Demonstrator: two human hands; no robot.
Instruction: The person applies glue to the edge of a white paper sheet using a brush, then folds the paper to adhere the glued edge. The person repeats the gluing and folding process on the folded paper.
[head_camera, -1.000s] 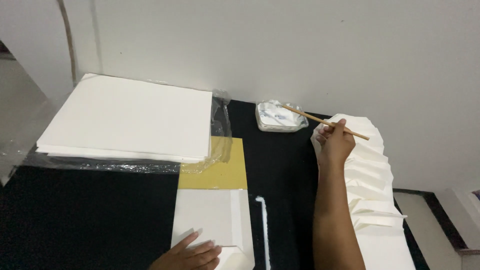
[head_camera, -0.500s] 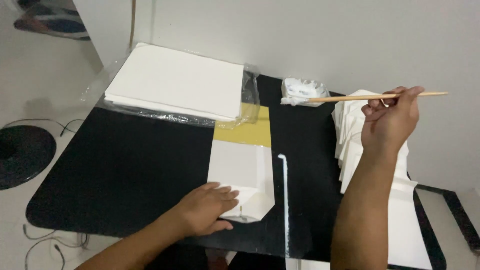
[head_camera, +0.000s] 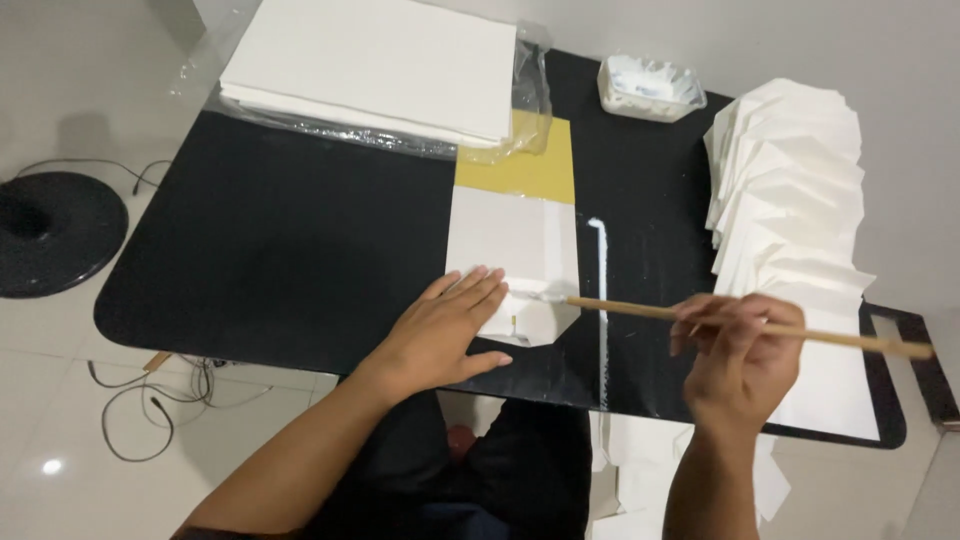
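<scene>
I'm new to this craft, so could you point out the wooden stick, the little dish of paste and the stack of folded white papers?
wooden stick (head_camera: 640, 309), head view, on the bare shaft left of the right hand.
dish of paste (head_camera: 650, 88), head view, on its rim.
stack of folded white papers (head_camera: 790, 190), head view, on the fanned middle sheets.

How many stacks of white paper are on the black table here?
2: a flat stack of sheets on clear plastic at the far left corner, and a fanned pile of folded pieces along the right edge. More may lie out of view.
</scene>
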